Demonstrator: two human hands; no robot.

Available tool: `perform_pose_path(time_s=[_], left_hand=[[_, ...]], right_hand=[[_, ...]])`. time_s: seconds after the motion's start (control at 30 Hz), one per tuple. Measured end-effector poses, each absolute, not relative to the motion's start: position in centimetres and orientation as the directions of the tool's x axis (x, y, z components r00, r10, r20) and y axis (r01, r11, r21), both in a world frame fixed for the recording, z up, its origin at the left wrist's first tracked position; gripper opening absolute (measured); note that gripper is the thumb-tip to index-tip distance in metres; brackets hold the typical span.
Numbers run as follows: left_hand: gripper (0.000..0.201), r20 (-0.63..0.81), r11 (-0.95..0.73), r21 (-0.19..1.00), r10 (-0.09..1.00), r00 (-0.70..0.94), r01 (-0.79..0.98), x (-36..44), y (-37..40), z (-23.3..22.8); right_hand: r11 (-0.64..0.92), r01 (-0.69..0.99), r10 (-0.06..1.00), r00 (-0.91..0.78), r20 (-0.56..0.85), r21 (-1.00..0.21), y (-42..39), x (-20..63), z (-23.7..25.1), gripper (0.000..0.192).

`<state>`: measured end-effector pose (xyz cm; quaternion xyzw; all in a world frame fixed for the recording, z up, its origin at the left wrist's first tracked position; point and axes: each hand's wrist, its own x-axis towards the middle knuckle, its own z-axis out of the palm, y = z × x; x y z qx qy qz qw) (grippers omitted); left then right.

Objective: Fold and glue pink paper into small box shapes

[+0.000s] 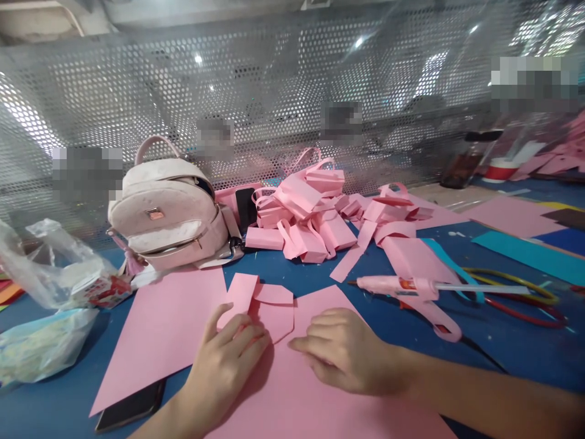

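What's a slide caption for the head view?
Both hands, left hand and right hand, press a folded pink paper piece beside a glue gun.

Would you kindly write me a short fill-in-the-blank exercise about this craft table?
1. Both hands, the left hand and the right hand, press on folded ____ paper.
2. The glue gun lies to the ____ of the hands.
3. A small ____ stands before the perforated metal screen.

Missing words: pink; right; backpack

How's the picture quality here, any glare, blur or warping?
Head view: bright glare blooms on the perforated metal screen; wide-angle warping bends the edges; several patches are pixelated; the folded pink paper and both hands look fairly sharp; soft shadow under the left hand.
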<state>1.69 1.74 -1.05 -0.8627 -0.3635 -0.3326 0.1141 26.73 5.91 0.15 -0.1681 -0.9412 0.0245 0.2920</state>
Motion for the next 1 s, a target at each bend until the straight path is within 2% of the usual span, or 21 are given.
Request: perform_pose_path(time_s=[0.17,0.47,0.8,1.0], left_hand=[[0.021,0.701,-0.716,0.043,0.519,0.49,0.696,2.02,1.95,-1.03],[0.025,0.71,-0.748,0.021,0.479,0.517,0.664,1.98,1.99,-0.9],[0.024,0.701,-0.732,-0.03,0.47,0.536,0.681,1.99,2.02,-0.81],[0.026,0.696,-0.735,-0.01,0.482,0.532,0.678,2.1,2.03,-0.6]], right_hand=[[0.917,0.355,0.395,-0.759,0.518,-0.18,6.18,26.38,0.62,0.03],[0.895,0.278,0.417,-0.8,0.431,-0.35,6.44,26.6,0.33,0.04],[0.9,0.256,0.394,-0.824,0.407,-0.353,6.45,26.5,0.06,0.04],[0.904,0.255,0.386,-0.832,0.397,-0.344,6.4,26.45,0.07,0.041]])
